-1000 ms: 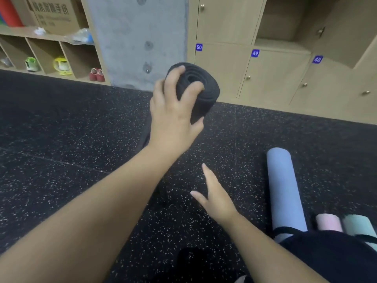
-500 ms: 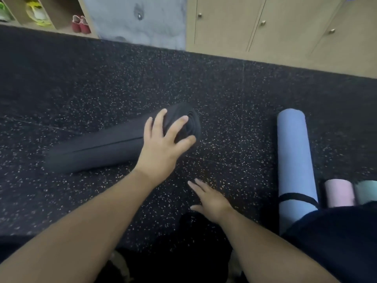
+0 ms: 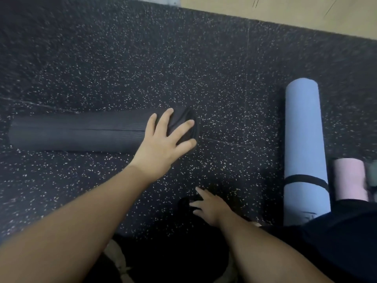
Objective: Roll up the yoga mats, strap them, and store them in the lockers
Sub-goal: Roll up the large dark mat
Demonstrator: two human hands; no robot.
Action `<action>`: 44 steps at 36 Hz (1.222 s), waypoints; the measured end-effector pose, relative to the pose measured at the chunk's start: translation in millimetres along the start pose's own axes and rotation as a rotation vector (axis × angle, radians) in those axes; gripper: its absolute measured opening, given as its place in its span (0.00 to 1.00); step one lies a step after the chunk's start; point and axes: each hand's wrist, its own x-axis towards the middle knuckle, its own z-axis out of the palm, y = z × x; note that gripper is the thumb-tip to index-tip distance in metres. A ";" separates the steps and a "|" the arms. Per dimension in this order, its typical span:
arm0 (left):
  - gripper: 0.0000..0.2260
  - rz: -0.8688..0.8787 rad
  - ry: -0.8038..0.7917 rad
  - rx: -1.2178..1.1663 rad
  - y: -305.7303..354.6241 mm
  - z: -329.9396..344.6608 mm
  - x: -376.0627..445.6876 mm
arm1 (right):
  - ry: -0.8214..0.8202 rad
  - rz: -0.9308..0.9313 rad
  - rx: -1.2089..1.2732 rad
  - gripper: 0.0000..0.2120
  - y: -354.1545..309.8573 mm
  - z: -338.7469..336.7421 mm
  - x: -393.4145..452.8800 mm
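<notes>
A black rolled yoga mat point(image 3: 81, 131) lies crosswise on the speckled floor, with no strap visible on it. My left hand point(image 3: 165, 144) grips its right end, fingers spread over the top and thumb at the near edge of the end face. My right hand point(image 3: 210, 207) hovers low near my body, fingers loosely spread and holding nothing; a dark shape under its fingertips is too dim to identify. A blue rolled mat point(image 3: 302, 129) lies lengthwise at the right with a black strap point(image 3: 306, 179) around its near part.
A pink roll point(image 3: 349, 176) and a green roll point(image 3: 372, 174) lie beside the blue mat at the right edge. The wooden locker base point(image 3: 285, 9) runs along the top right. My dark clothing point(image 3: 336, 242) fills the lower right. Black speckled floor point(image 3: 224, 78) lies between the mats.
My left hand brought the black roll down from an upright hold near the lockers and laid it flat on the floor. My view tilted downward. My right hand drew back toward my body.
</notes>
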 end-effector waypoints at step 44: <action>0.32 -0.406 0.490 -0.341 -26.5 -250.5 5.7 | 1.520 -0.335 0.506 0.13 -146.6 -221.6 -206.3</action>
